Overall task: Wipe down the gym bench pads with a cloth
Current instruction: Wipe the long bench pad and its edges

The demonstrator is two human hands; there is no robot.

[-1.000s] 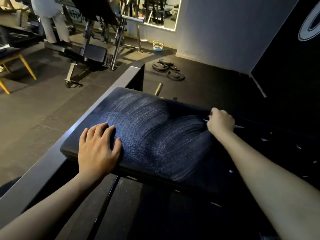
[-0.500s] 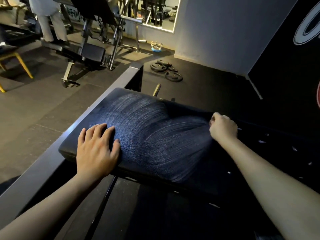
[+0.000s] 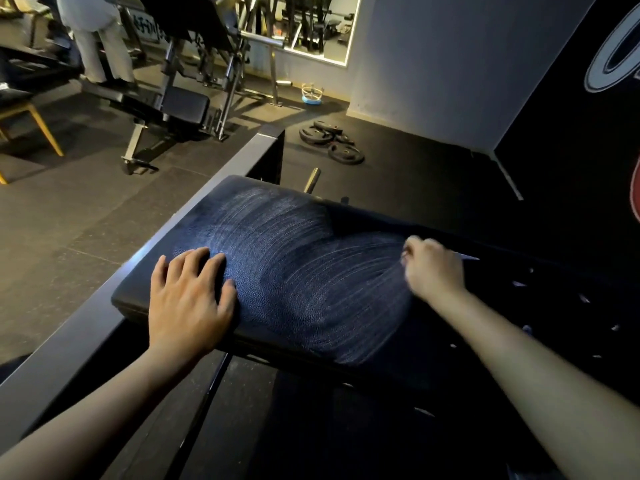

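Dim gym, rubber floor. I saw bench pad [image 3: 294, 271] streaked with wipe arcs. Left hand [image 3: 188, 303] lay flat on near-left corner, fingers spread, likely bracing. Right hand [image 3: 433, 268] sat at far-right edge, fingers curled, presumably round cloth; cloth itself lost in shadow.

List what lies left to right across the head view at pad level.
Grey metal frame rail → left hand, lying flat → dark blue textured bench pad, streaked → right hand, fingers curled.
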